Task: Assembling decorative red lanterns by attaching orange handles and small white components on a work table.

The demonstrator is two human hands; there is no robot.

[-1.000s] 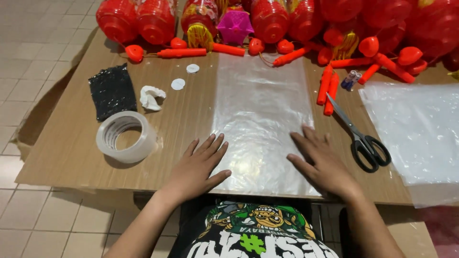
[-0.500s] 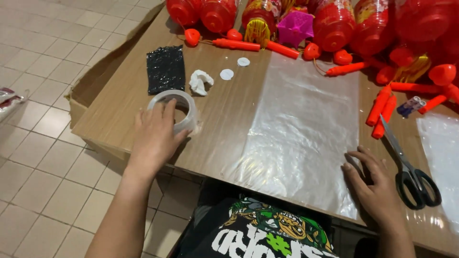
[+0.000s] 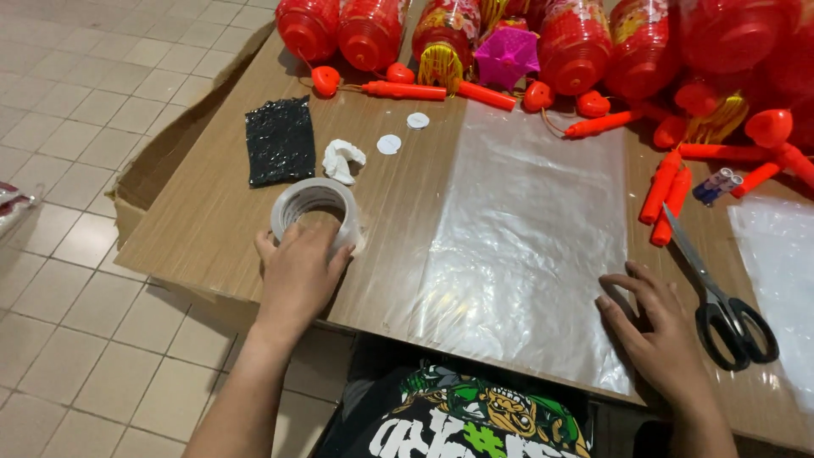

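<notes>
Clear round tape roll (image 3: 315, 208) sits near the brown bench's (image 3: 195, 212) front left edge, gripped by the left hand (image 3: 298, 276), its near rim hidden. Rightward, the right hand (image 3: 657, 326) presses, fingers spread, on a clear plastic sheet (image 3: 526, 229). Black-handled scissors (image 3: 721, 301) lie beyond.

A clear plastic bag (image 3: 521, 246) is lying flat at the centre of the brown board, long and rectangular, shining a little. A second clear plastic bag (image 3: 780, 271) is lying at 3 o'clock, cut by the frame edge. At 9 o'clock, on the floor tiles, a small packet (image 3: 10, 206) in red and white is showing only partly. Two round white stickers (image 3: 389, 144) are sitting at 12 o'clock from the first bag's left corner.
</notes>
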